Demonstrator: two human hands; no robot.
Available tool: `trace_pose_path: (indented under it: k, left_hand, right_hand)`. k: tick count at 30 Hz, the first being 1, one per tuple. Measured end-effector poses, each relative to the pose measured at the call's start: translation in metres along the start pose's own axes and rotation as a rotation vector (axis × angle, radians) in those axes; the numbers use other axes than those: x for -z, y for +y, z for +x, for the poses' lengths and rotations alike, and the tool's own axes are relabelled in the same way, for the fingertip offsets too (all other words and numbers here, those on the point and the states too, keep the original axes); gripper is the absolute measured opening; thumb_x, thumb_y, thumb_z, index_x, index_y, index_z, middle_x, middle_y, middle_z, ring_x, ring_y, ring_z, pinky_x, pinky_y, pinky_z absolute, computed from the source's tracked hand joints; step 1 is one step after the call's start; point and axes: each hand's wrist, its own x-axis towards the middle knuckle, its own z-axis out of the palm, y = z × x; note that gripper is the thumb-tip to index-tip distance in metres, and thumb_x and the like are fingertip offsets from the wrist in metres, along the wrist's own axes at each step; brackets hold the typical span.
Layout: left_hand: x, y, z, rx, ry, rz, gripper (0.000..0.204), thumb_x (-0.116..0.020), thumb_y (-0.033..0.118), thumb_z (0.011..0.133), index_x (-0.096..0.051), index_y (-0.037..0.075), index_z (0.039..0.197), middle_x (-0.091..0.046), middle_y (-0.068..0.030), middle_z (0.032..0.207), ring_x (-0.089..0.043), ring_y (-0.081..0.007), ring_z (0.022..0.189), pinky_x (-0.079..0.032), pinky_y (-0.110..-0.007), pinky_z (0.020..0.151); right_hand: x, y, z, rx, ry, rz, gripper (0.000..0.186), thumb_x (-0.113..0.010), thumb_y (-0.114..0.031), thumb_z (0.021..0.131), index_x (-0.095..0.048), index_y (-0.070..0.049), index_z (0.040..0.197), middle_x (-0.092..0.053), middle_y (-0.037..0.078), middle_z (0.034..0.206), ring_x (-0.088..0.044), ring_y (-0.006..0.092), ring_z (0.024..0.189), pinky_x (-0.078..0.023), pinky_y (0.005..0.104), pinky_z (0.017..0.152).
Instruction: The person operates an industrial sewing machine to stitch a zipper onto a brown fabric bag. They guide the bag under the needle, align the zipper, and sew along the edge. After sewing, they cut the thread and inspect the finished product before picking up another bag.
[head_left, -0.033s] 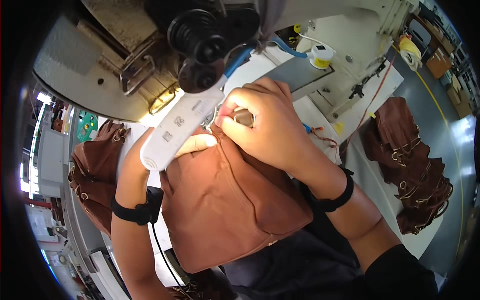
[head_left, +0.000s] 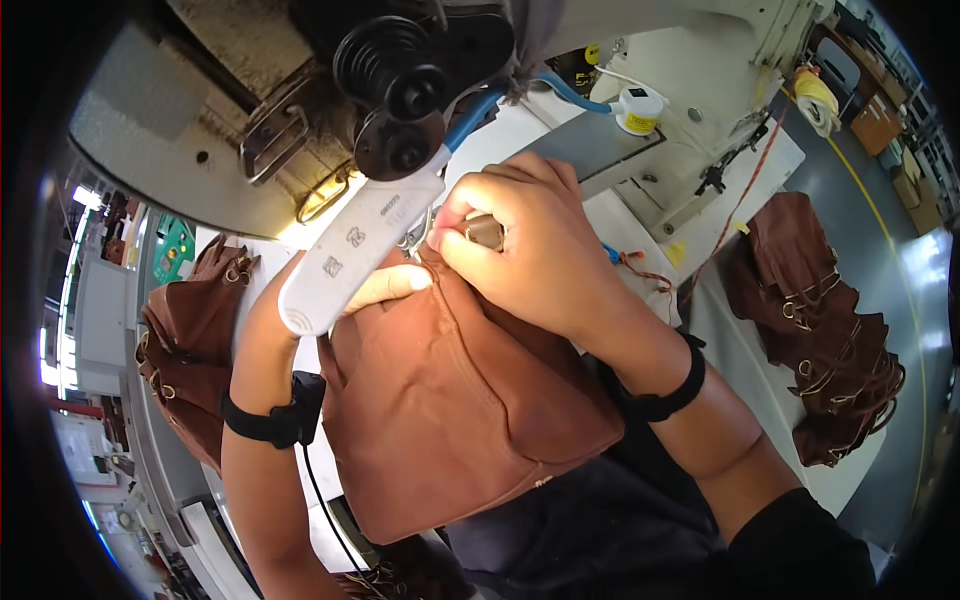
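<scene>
Brown workpiece (head_left: pixel 420 400) lies at six o'clock, top edge near the sewing machine (head_left: pixel 395 65) at twelve. Right hand (head_left: pixel 540 240), at the piece's one o'clock, pinches that edge between thumb and forefinger. Left hand (head_left: pixel 393 286), at eleven, lays its thumb there; fingers hidden, grip cannot be told.

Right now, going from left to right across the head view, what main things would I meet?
Left brown pile → black band on the left wrist → brown leather-like piece being worked → black band on the right wrist → right brown pile.
</scene>
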Motion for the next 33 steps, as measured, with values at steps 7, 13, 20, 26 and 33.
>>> trace_pose_path:
  k: [7, 13, 20, 26, 33]
  left_hand:
    - [0.008, -0.002, -0.001, -0.351, 0.059, 0.274, 0.066, -0.086, 0.031, 0.085, -0.060, 0.003, 0.140, -0.064, -0.0078, 0.111, -0.058, -0.0215, 0.099, -0.046, -0.035, 0.087]
    - [0.007, 0.000, -0.001, -0.370, 0.022, 0.376, 0.058, -0.080, 0.037, 0.090, -0.064, 0.008, 0.138, -0.067, -0.0117, 0.132, -0.062, -0.0294, 0.118, -0.047, -0.040, 0.102]
    - [0.023, 0.018, 0.000, -0.052, -0.049, 0.417, 0.052, -0.091, 0.029, 0.079, -0.069, -0.001, 0.115, -0.075, -0.0092, 0.093, -0.069, -0.0139, 0.077, -0.055, -0.030, 0.067]
    - [0.026, 0.060, -0.039, 0.364, 0.124, 0.357, 0.052, -0.082, 0.032, 0.089, -0.068, 0.001, 0.129, -0.074, -0.0152, 0.114, -0.070, -0.0263, 0.106, -0.052, -0.036, 0.093]
    - [-0.084, 0.037, -0.103, -0.156, 0.246, 0.977, 0.094, -0.084, 0.036, 0.079, -0.041, -0.002, 0.154, -0.044, -0.0183, 0.159, -0.035, -0.0369, 0.153, -0.017, -0.060, 0.126]
  right_hand:
    - [0.000, -0.005, 0.003, -0.005, -0.005, -0.029, 0.007, -0.073, -0.019, 0.079, -0.068, -0.013, 0.078, -0.071, 0.000, 0.084, -0.060, 0.0235, 0.095, -0.037, 0.0401, 0.096]
    - [0.001, -0.006, 0.000, -0.022, -0.015, -0.043, 0.007, -0.073, -0.019, 0.081, -0.068, -0.014, 0.079, -0.072, -0.002, 0.085, -0.060, 0.0223, 0.095, -0.037, 0.0403, 0.096]
    - [0.000, -0.034, -0.030, -0.038, 0.093, -0.054, 0.014, -0.075, -0.022, 0.086, -0.071, -0.009, 0.091, -0.066, 0.005, 0.087, -0.059, 0.0265, 0.098, -0.039, 0.0430, 0.094]
    - [-0.004, -0.037, -0.067, -0.587, -0.065, 0.610, 0.023, -0.059, -0.019, 0.104, -0.067, 0.002, 0.108, -0.069, 0.012, 0.092, -0.061, 0.0285, 0.089, -0.048, 0.0392, 0.083]
    - [-0.014, -0.042, -0.066, -0.406, 0.008, 0.572, 0.029, -0.056, -0.022, 0.106, -0.063, 0.002, 0.091, -0.063, 0.015, 0.077, -0.057, 0.0255, 0.065, -0.045, 0.0379, 0.062]
